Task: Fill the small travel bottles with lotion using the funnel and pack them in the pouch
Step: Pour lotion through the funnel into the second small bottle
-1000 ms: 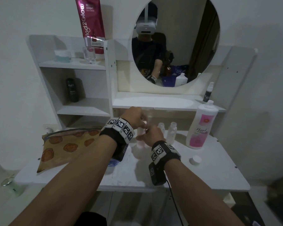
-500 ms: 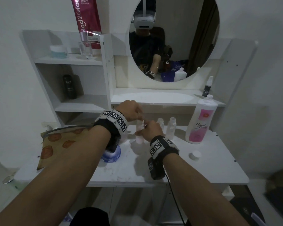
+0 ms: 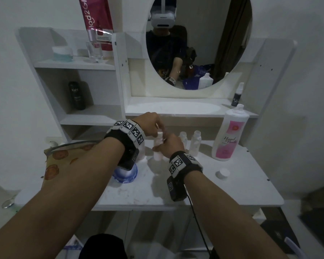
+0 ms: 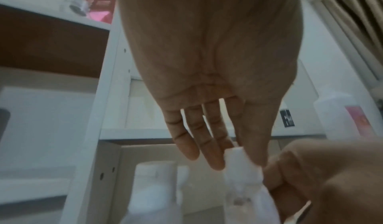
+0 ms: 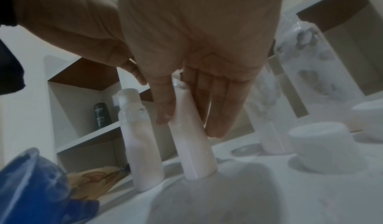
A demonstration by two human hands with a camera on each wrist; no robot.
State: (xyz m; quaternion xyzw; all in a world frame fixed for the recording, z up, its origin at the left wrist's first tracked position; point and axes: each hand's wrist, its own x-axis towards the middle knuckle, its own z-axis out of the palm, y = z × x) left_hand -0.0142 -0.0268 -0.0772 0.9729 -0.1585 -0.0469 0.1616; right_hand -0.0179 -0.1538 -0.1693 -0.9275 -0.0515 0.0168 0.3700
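Note:
A small travel bottle (image 3: 158, 149) filled with pale pink lotion stands on the white tabletop (image 3: 232, 191). My right hand (image 3: 166, 144) grips its body, thumb on one side and fingers on the other (image 5: 217, 112). My left hand (image 3: 158, 130) reaches down from above and pinches the white cap (image 4: 235, 153) at the bottle's neck. A second, capped bottle (image 5: 138, 137) with lotion stands just left of it. Two more small bottles (image 3: 183, 138) (image 3: 195, 143) stand to the right. The blue funnel (image 3: 125, 173) sits under my left wrist. The patterned pouch (image 3: 62, 161) lies at the left.
The large pink-labelled lotion bottle (image 3: 230, 135) stands uncapped at the right, and its white cap (image 3: 222, 173) lies in front of it. Shelves with a dark bottle (image 3: 76, 96) rise at the back left. A round mirror (image 3: 198, 43) hangs behind the table.
Both hands stay at the same small bottle. The view has tilted down a little, and the blue funnel now shows below my left wrist.

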